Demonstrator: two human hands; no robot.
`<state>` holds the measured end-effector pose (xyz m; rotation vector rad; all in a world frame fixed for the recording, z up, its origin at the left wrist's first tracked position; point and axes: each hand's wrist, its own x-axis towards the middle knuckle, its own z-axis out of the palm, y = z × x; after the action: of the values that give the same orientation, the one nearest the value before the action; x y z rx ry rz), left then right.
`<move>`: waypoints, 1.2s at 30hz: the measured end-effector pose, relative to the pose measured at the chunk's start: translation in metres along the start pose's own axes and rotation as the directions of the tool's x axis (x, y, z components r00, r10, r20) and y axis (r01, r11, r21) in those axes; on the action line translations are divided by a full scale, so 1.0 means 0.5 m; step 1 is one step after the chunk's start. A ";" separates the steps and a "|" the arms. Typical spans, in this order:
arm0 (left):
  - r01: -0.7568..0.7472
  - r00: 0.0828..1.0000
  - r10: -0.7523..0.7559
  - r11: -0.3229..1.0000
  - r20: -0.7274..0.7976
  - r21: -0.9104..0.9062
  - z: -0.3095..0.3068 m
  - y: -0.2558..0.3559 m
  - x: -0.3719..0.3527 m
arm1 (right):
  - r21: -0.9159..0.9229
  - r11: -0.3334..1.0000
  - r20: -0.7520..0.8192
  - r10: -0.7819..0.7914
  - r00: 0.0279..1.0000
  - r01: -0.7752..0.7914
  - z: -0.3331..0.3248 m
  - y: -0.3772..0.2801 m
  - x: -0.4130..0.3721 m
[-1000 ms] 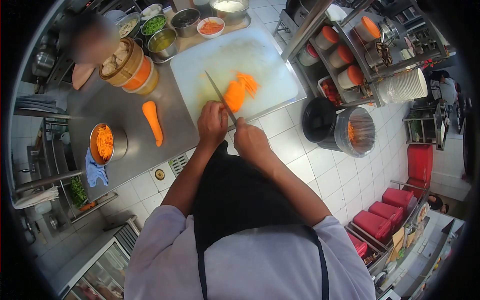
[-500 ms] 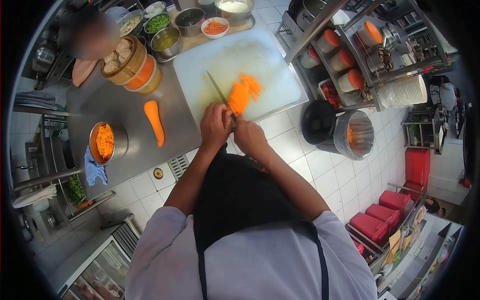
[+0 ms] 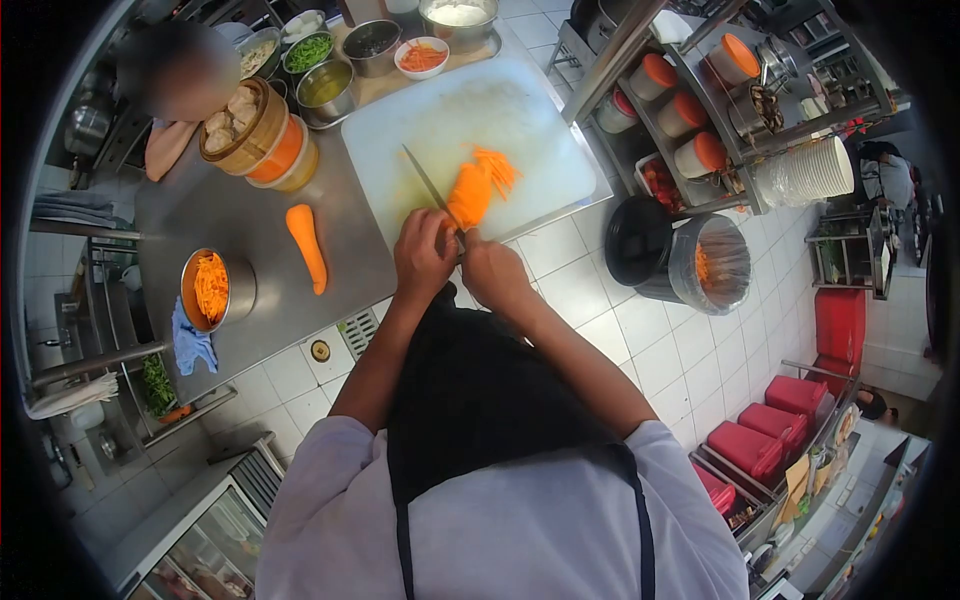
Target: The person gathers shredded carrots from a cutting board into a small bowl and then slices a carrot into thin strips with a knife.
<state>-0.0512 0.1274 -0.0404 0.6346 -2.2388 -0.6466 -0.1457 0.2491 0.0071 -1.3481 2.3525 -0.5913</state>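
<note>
In my right hand [image 3: 497, 272] the handle of a knife [image 3: 427, 178] is gripped, its blade slanting up and left across the white cutting board [image 3: 375, 135]. My left hand [image 3: 424, 250] is closed, fingers curled over a carrot piece at the board's front edge, left of the blade; only a sliver of orange shows by the fingertips. Right of the blade lies a pile of sliced and shredded carrot [image 3: 474, 190]. A peeled whole carrot [image 3: 307, 248] rests on the steel table, left of the board.
A steel pot of shredded carrot [image 3: 212, 288] stands at left beside a blue cloth [image 3: 191, 345]. Bamboo steamers [image 3: 262, 135] and bowls of ingredients line the back, near another person's arm [image 3: 170, 150]. A lined bin [image 3: 712, 265] and a jar shelf [image 3: 690, 110] are at right.
My left hand has shifted slightly left, and the knife tip has swung a little to the left. The camera view has moved slightly.
</note>
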 end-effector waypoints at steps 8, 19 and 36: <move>-0.010 1.000 0.009 1.000 -0.021 -0.016 -0.005 0.005 0.000 | -0.007 1.000 -0.055 -0.024 0.998 0.023 -0.032 0.001 -0.023; -0.037 0.999 0.037 0.998 0.020 0.045 -0.004 0.008 0.003 | 0.068 0.997 -0.075 -0.016 0.997 0.021 -0.041 0.021 -0.051; 0.105 0.988 -0.102 0.994 0.116 -0.026 -0.008 0.010 0.001 | 0.114 0.992 -0.018 0.052 0.998 -0.050 -0.054 0.049 -0.078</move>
<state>-0.0500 0.1298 -0.0347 0.7175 -2.3079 -0.7880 -0.1582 0.2992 0.0214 -1.2340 2.3252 -0.7155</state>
